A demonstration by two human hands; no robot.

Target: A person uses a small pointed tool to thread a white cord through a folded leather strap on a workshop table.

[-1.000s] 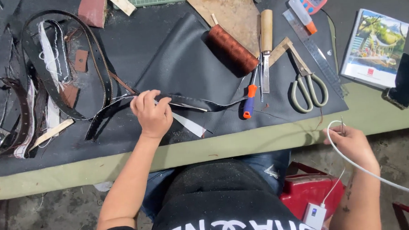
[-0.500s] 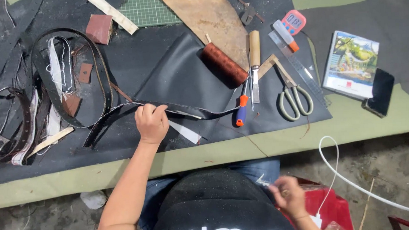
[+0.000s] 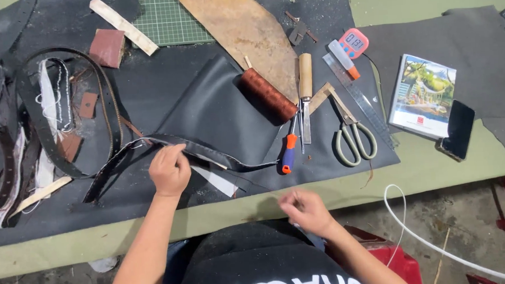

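Note:
My left hand (image 3: 170,171) presses down on a long dark leather strap (image 3: 230,163) that lies across a black leather sheet (image 3: 217,112) on the green table (image 3: 418,171); thumb and fingers are closed on the strap. My right hand (image 3: 304,211) hovers at the table's near edge in front of my body. It is blurred, its fingers are curled, and whether it holds anything small cannot be made out. A blue-and-orange-handled awl (image 3: 288,152) lies just right of the strap's end.
A brown thread spool (image 3: 267,93), wood-handled knife (image 3: 305,94), scissors (image 3: 351,137), ruler (image 3: 361,100), pink timer (image 3: 353,42), booklet (image 3: 423,95) and phone (image 3: 458,130) lie to the right. Belts and scraps (image 3: 47,128) pile up on the left. A white cable (image 3: 403,220) hangs over a red stool (image 3: 394,261).
My right hand has come up from low on the right, near the white cable, to the table's near edge in front of me. The left hand has stayed on the strap.

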